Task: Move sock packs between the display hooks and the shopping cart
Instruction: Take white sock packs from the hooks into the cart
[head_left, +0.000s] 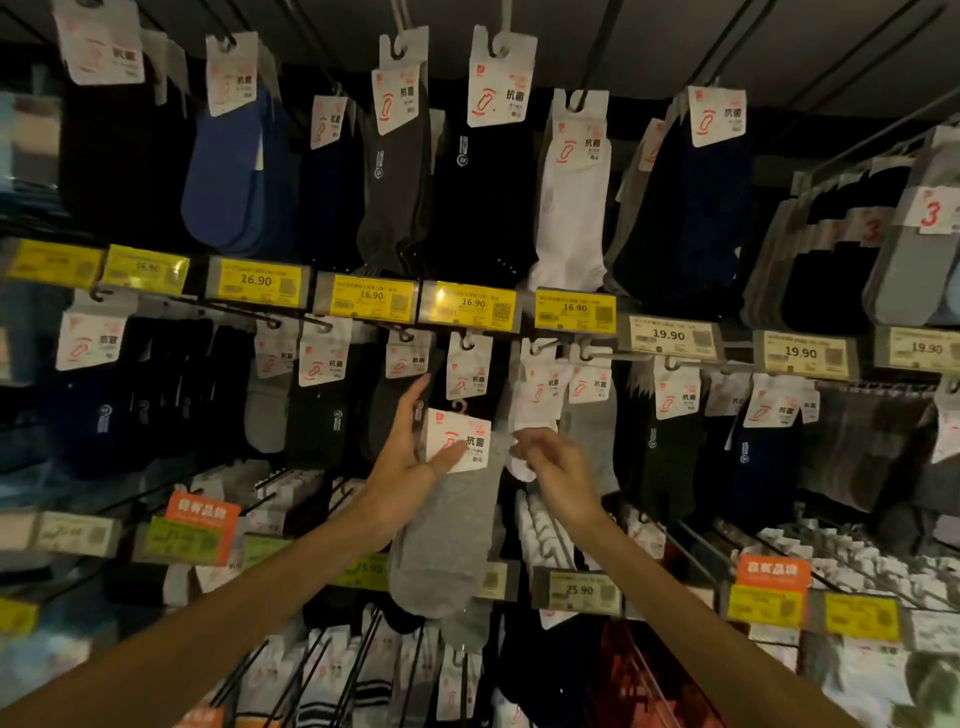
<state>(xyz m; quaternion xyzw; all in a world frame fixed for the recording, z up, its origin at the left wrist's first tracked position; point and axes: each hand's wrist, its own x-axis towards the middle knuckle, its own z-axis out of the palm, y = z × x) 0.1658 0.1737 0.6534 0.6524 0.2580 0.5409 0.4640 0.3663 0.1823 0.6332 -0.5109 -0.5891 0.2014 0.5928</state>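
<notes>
A grey sock pack (447, 530) with a white card label hangs free of the hooks in front of the middle row. My left hand (410, 457) holds it at the card, thumb across the label front and fingers stretched up behind it. My right hand (550, 462) is just right of the pack at its upper edge, fingers loosely curled; whether it touches the sock is unclear. A white sock pack (535, 405) hangs on the hook (545, 345) right behind that hand. No shopping cart is in view.
The wall is full of sock packs on black display hooks in several rows, with yellow price tags (472, 304) along the rails. Dark packs (483, 197) hang above, more white and striped packs below. Long hook rods stick out toward me at lower left and right.
</notes>
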